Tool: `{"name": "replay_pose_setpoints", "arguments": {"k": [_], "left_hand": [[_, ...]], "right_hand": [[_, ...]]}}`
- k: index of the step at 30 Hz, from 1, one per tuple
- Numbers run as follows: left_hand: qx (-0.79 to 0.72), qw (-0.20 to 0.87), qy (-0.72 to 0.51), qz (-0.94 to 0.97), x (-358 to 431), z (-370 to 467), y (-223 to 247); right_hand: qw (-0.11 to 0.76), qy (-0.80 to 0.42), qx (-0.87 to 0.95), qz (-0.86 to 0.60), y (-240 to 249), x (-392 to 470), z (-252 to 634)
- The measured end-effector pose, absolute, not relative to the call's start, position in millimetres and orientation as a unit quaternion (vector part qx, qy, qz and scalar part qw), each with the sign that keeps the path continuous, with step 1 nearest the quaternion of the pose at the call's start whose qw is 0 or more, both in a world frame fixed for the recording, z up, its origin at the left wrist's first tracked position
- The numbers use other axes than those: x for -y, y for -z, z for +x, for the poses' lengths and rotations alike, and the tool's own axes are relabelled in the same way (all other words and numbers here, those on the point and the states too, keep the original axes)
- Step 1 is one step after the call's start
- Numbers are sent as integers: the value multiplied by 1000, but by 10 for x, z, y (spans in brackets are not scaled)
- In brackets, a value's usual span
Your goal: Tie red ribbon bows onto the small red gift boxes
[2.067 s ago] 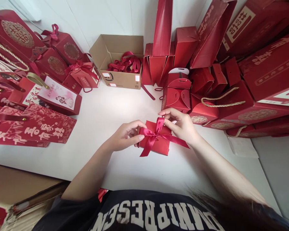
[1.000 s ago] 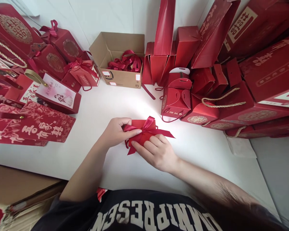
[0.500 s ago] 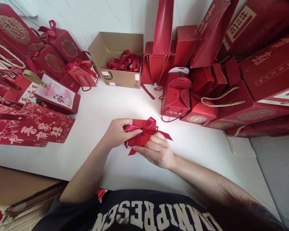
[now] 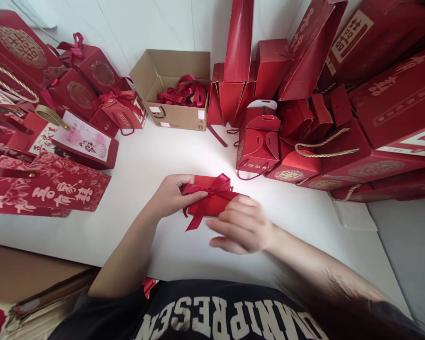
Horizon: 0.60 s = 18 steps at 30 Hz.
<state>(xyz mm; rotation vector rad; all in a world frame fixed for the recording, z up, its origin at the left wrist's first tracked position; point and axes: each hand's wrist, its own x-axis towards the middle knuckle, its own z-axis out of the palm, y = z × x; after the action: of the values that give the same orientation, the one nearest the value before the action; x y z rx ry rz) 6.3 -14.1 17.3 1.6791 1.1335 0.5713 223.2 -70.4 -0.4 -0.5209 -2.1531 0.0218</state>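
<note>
A small red box (image 4: 217, 204) lies on the white table in front of me, with a dark red satin ribbon (image 4: 197, 215) tied in a bow across its top. My left hand (image 4: 173, 194) grips the box's left end, its thumb pressed on the ribbon near the knot. My right hand (image 4: 242, 225), slightly blurred, is at the lower right of the box, beside the right ribbon tail. Its fingers are curled and somewhat apart, and whether the upper fingers pinch the tail cannot be made out.
An open cardboard box (image 4: 180, 118) holding red ribbons stands at the back of the white table (image 4: 141, 245). Red gift bags (image 4: 71, 182) crowd the left. Red boxes (image 4: 258, 144) and large bags (image 4: 396, 101) fill the right. A loose ribbon strip (image 4: 217, 135) lies near the cardboard box.
My right hand has moved right and slightly down, off the lower front of the box, and its fingers have loosened. The lower ribbon tail now hangs in full view. My left hand has stayed in place.
</note>
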Motion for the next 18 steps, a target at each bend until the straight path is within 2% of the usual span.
{"name": "replay_pose_setpoints", "arguments": {"k": [2, 4, 8, 10, 12, 15, 18], "left_hand": [[-446, 547, -214, 675, 131, 36, -179], [-443, 562, -210, 667, 134, 27, -201], [-511, 477, -265, 664, 167, -17, -301], [-562, 428, -233, 669, 183, -83, -362], [-576, 457, -139, 663, 192, -155, -409], [-523, 566, -16, 637, 192, -198, -430], [-492, 603, 17, 627, 179, -149, -397]], "right_hand": [[480, -76, 831, -271, -133, 639, 2367], [473, -185, 773, -381, -193, 523, 2500], [418, -389, 674, -468, -78, 254, 2648], [385, -459, 652, -466, 12, 178, 2655], [369, -497, 641, -454, 69, 156, 2637], [363, -524, 636, -435, 86, 178, 2616], [340, -530, 651, -425, 56, 202, 2628]]}}
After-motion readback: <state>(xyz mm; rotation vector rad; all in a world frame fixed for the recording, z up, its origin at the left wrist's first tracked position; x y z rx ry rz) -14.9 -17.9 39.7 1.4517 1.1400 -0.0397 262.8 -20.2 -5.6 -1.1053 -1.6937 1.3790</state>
